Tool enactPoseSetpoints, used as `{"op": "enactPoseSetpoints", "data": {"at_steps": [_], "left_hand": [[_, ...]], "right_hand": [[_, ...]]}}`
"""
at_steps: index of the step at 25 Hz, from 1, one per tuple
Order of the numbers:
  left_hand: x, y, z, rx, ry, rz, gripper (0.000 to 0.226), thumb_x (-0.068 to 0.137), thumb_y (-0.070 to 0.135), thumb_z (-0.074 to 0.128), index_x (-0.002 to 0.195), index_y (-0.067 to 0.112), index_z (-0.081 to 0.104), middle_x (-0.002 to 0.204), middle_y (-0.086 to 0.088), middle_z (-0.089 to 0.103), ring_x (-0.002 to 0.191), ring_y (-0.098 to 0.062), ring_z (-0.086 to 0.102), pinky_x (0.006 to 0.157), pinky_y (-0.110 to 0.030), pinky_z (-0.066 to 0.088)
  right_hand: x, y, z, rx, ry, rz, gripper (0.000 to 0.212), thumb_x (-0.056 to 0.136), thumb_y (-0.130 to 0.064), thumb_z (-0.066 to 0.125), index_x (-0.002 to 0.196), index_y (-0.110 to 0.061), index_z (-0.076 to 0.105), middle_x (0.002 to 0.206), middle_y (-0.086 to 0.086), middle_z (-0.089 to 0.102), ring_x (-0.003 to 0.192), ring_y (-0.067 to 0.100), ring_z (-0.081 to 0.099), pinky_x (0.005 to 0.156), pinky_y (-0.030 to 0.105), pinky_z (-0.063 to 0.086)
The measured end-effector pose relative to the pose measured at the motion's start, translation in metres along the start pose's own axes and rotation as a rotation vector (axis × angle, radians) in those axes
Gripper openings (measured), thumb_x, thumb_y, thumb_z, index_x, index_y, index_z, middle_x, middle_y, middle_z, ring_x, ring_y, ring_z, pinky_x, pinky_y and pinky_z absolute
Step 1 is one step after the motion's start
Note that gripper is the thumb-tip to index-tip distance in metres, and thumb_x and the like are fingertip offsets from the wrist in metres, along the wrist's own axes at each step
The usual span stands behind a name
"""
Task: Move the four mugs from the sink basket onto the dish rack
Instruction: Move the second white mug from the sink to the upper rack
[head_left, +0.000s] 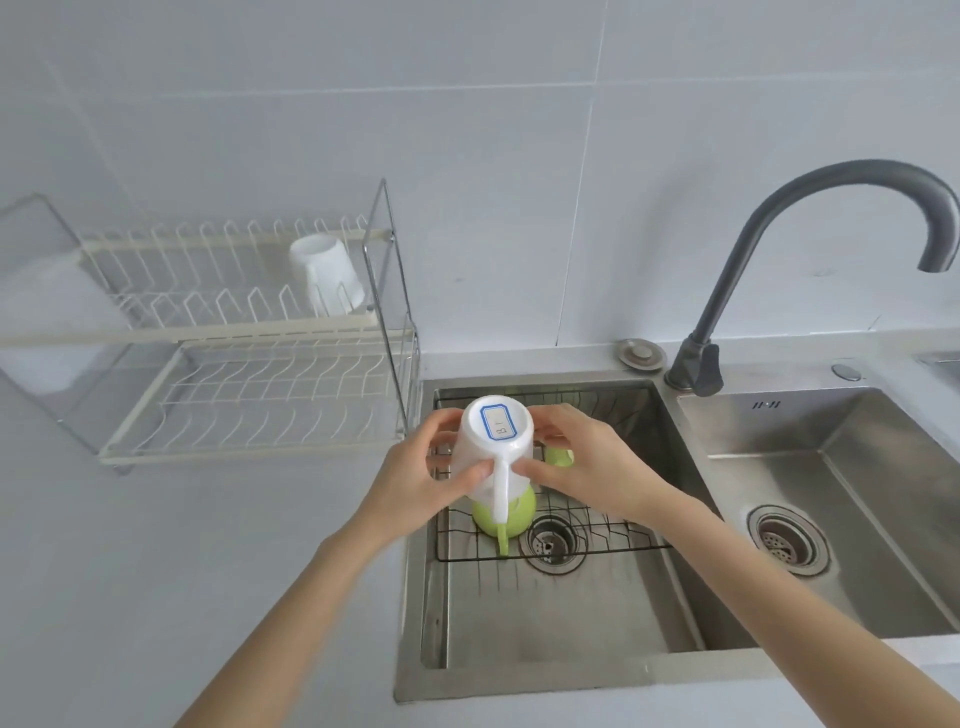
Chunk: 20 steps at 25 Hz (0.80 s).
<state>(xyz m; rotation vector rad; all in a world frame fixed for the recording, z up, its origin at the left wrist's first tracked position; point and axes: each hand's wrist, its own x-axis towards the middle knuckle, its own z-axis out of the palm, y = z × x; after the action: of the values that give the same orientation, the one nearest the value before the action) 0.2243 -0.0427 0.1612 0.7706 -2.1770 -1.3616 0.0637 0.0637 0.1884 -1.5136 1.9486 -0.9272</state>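
Both hands, left (415, 470) and right (587, 462), are gripping an upturned white mug (493, 441) with their fingers, above the sink basket (597, 540). Risk: wet mug slipping, dropping onto the green mug (506, 512) underneath, or clipping the rack (260, 332) frame.

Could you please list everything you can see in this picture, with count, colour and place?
White mug: one, white with a blue-edged label on its base, upside down, held above the sink basket.
White mug on rack: one, white, upside down on the upper tier, right end.
Green mugs: two, green, in the sink basket; the farther one is mostly hidden.
Dish rack: one, cream and chrome, two tiers, on the counter left of the sink.
Sink basket: one, black wire, in the left basin.
Sink: one, steel, two basins.
Tap: one, dark grey, behind the basins.
Left hand: on the mug's left side.
Right hand: on its right side.
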Motion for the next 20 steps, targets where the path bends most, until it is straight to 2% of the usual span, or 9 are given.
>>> {"op": "enactPoseSetpoints", "data": {"at_steps": [2,4,11,16,18,20], "left_hand": [[-0.006,-0.002,-0.023,0.006,0.021,0.023,0.046,0.055,0.052,0.063,0.097,0.049,0.043,0.106,0.028,0.054,0.093,0.025,0.050,0.075,0.002,0.044],[-0.012,-0.004,-0.044,0.020,0.032,0.048,0.046,0.056,0.053,0.062,0.098,0.049,0.044,0.107,0.027,0.056,0.094,0.023,0.052,0.076,0.000,0.045],[-0.029,-0.012,-0.120,0.035,0.063,0.114,0.043,0.058,0.054,0.059,0.098,0.046,0.047,0.108,0.025,0.058,0.095,0.016,0.056,0.075,-0.003,0.047],[-0.031,-0.014,-0.176,0.075,0.098,0.151,0.040,0.057,0.056,0.058,0.095,0.047,0.047,0.105,0.027,0.058,0.092,0.017,0.057,0.076,-0.003,0.046],[-0.028,-0.013,-0.195,0.083,0.116,0.162,0.039,0.057,0.057,0.057,0.094,0.048,0.048,0.103,0.027,0.058,0.090,0.017,0.057,0.075,-0.002,0.045],[-0.024,-0.011,-0.212,0.087,0.137,0.174,0.038,0.057,0.057,0.057,0.092,0.046,0.048,0.102,0.027,0.058,0.088,0.017,0.058,0.073,-0.001,0.045]], "right_hand": [[0.006,-0.019,0.013,0.009,0.026,-0.026,0.051,0.080,-0.019,0.069,0.127,-0.014,0.051,0.108,-0.005,0.055,0.103,0.007,0.053,0.097,0.013,0.039],[0.012,-0.034,0.026,0.044,0.050,-0.037,0.049,0.079,-0.019,0.070,0.124,-0.013,0.052,0.107,-0.003,0.055,0.103,0.009,0.056,0.097,0.015,0.041],[0.035,-0.090,0.071,0.112,0.111,-0.103,0.044,0.078,-0.019,0.070,0.120,-0.013,0.056,0.100,-0.005,0.054,0.098,0.010,0.059,0.091,0.016,0.048],[0.066,-0.132,0.090,0.104,0.111,-0.166,0.042,0.077,-0.021,0.072,0.117,-0.014,0.059,0.091,-0.015,0.054,0.088,0.001,0.060,0.088,0.011,0.048],[0.078,-0.146,0.095,0.129,0.117,-0.177,0.040,0.077,-0.021,0.071,0.115,-0.015,0.059,0.097,-0.009,0.059,0.087,-0.001,0.060,0.084,0.006,0.047],[0.090,-0.160,0.097,0.147,0.119,-0.182,0.039,0.078,-0.021,0.071,0.115,-0.015,0.059,0.105,-0.001,0.061,0.089,0.003,0.061,0.085,0.010,0.048]]}}
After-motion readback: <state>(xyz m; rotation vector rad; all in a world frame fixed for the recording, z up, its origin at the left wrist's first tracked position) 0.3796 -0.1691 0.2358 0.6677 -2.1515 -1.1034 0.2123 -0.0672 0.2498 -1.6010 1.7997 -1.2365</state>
